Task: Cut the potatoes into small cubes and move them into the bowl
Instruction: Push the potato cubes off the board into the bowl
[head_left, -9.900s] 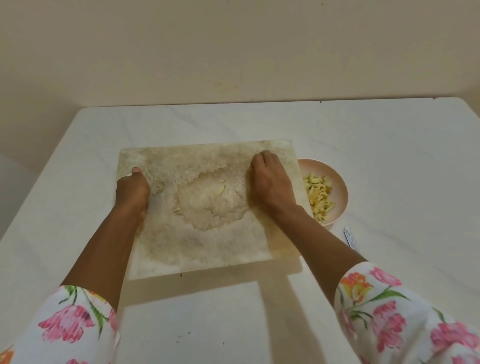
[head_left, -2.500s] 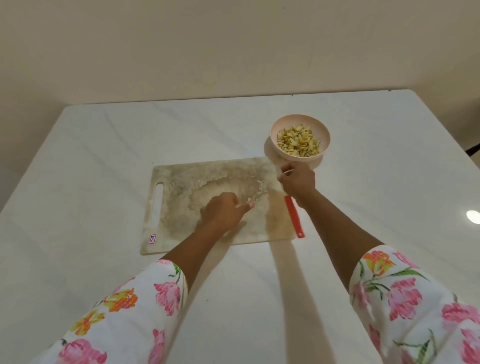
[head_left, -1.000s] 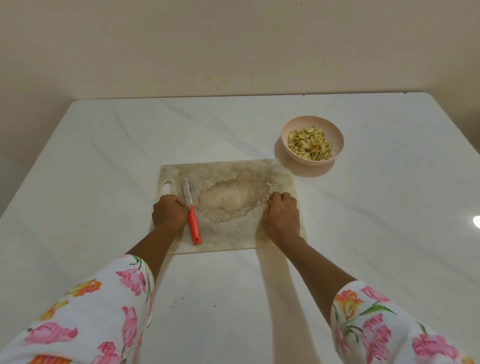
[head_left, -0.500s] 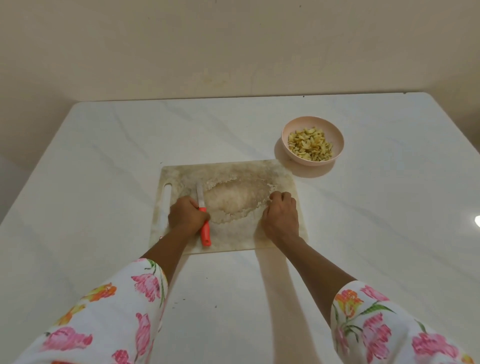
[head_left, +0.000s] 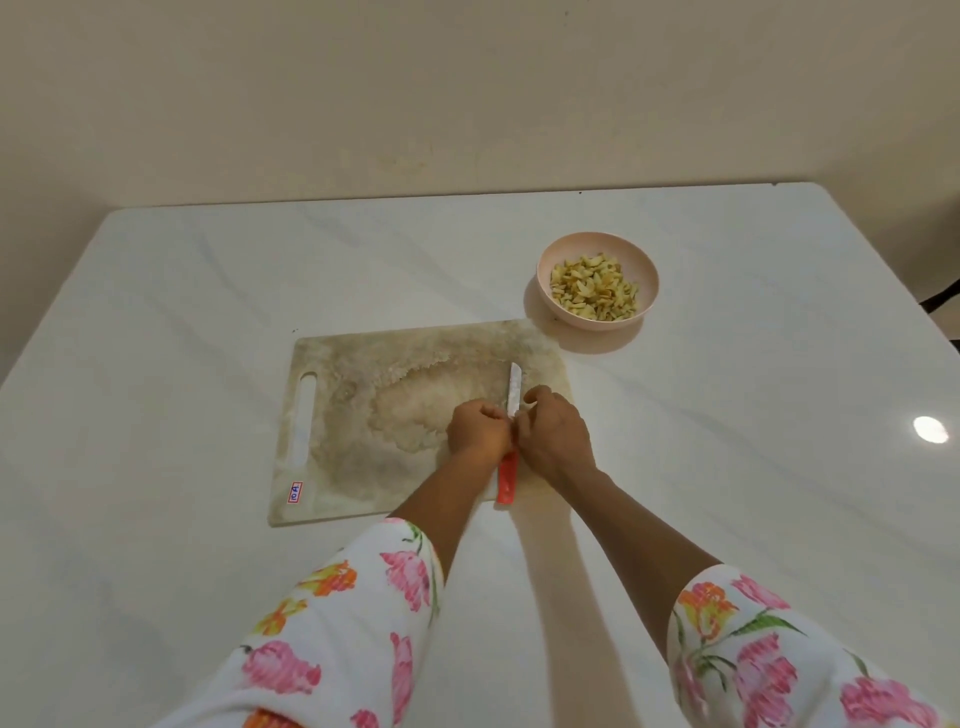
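Note:
A pink bowl (head_left: 592, 323) holding several small potato pieces (head_left: 594, 285) stands just beyond the far right corner of the stained cutting board (head_left: 363, 415). No potato lies on the board, only a wet smear. A knife (head_left: 513, 391) with a red handle lies over the board's right part, blade pointing away from me. My left hand (head_left: 478, 431) grips it where blade meets handle. My right hand (head_left: 556, 436) closes on it from the right, fingers curled against the same spot. The two hands touch.
The board lies on a white marble table (head_left: 208, 312), with its handle slot (head_left: 304, 415) at the left and a small sticker (head_left: 294, 492) at the near left corner. A wall runs behind the table's far edge.
My left hand has carried the knife from the board's left side across to the right. My right hand has left the board's right edge and met the knife.

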